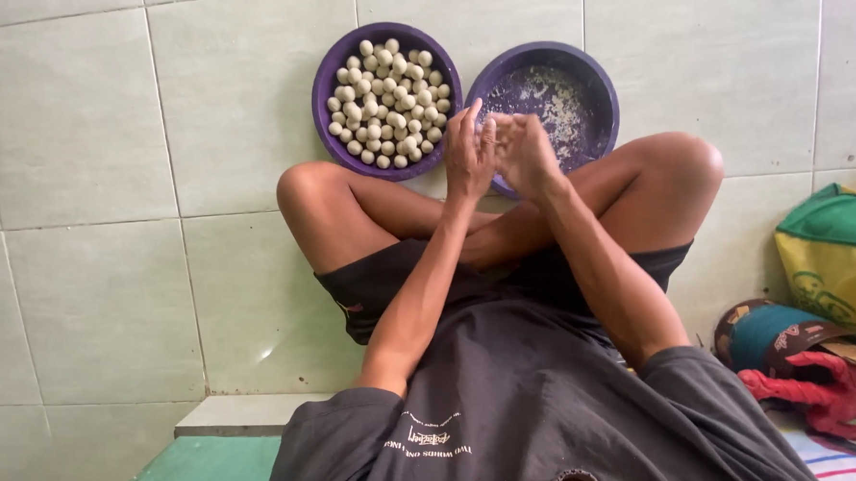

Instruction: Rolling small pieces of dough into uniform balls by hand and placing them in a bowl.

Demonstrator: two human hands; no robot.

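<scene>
surface: pale green tiled floor (77,140) | 12 o'clock: purple bowl of pale dough balls (329,76) beside purple bowl with crumbly residue (602,89), rims near-touching | 4 o'clock: green-yellow bag (837,251), red cloth (829,391)

The floor tiles (76,121) look like pale green ceramic, smooth with a soft sheen, split by thin grout lines. The left purple bowl (329,72) and the right purple bowl (594,74) look like plastic, smooth and faintly glossy at the rims; the right one is dusted inside with rough, pale crumbs. The dough balls (388,103) in the left bowl appear matt and floury. The dark grey shirt (512,400) and black shorts (382,281) are soft matt cloth. At the far right, a green and yellow bag (837,251) looks like woven plastic with a slight shine.
</scene>
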